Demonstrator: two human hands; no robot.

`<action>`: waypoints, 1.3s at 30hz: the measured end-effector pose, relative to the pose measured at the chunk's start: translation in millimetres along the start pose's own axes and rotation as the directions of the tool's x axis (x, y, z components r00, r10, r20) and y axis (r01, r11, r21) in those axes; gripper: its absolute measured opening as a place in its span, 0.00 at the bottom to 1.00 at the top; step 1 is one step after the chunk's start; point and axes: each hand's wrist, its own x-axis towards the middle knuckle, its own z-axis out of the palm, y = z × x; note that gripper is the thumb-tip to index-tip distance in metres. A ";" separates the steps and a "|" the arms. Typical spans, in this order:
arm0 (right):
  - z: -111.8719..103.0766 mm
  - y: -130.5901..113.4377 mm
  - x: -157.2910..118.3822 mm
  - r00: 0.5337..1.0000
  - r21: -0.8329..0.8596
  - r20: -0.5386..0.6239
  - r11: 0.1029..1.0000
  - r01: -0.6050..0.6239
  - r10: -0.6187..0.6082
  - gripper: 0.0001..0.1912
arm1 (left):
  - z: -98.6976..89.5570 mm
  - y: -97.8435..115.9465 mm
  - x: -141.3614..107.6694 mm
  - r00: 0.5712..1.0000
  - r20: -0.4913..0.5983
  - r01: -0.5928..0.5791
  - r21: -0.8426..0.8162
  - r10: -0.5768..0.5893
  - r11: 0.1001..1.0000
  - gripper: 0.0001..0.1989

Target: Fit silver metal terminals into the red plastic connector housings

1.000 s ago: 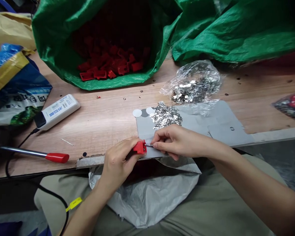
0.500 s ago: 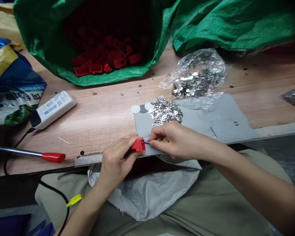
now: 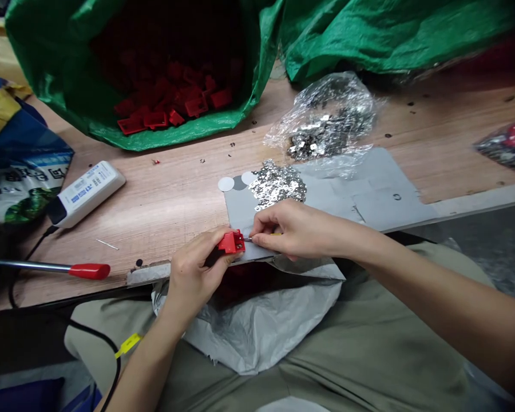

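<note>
My left hand (image 3: 194, 269) is closed around a small red plastic housing (image 3: 232, 242), pinched between thumb and fingers at the table's front edge. Small metal bits show in the housing's right-hand face. From the right, my right hand (image 3: 285, 230) pinches a thin metal-tipped tool (image 3: 248, 239), with a bit of yellow showing by the palm. Its tip is at the housing's open face; how far in it reaches I cannot tell. Just beyond the fingers lies a heap of small shiny metal plates (image 3: 278, 184) on a grey sheet (image 3: 326, 189).
A green sack (image 3: 163, 134) full of red housings lies open at the back. Behind the heap sits a clear bag (image 3: 332, 123) of metal plates. A white power bank (image 3: 88, 194) and a red-handled lever (image 3: 90, 271) are at left. A grey bag (image 3: 266, 326) hangs open below the edge.
The whole view has shifted slightly, so everything sits a little further left and mostly higher. Both hands keep the same hold, with the tool's tip still at the housing.
</note>
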 end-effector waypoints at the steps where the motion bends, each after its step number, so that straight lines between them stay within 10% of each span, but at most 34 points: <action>1: -0.6 -0.6 0.4 1.000 -0.005 0.004 1.000 -0.003 0.003 0.05 | 0.1 0.1 0.0 1.000 -0.001 -0.003 -0.002 0.003 1.000 0.14; 25: 4.7 -14.5 11.6 0.997 -0.230 -0.068 0.973 0.030 -0.047 0.07 | 1.4 1.1 1.5 1.000 -0.022 -0.008 0.018 0.008 1.000 0.13; 34: 16.0 9.5 -7.7 0.988 0.237 -0.097 0.961 0.140 -0.120 0.09 | -1.7 -0.6 1.0 0.999 0.014 0.039 -0.123 -0.038 0.992 0.14; 39: 19.2 -2.8 -12.7 0.968 -0.042 -0.185 0.985 0.167 -0.172 0.07 | -2.4 0.2 1.9 0.998 0.035 0.060 -0.153 -0.056 0.986 0.12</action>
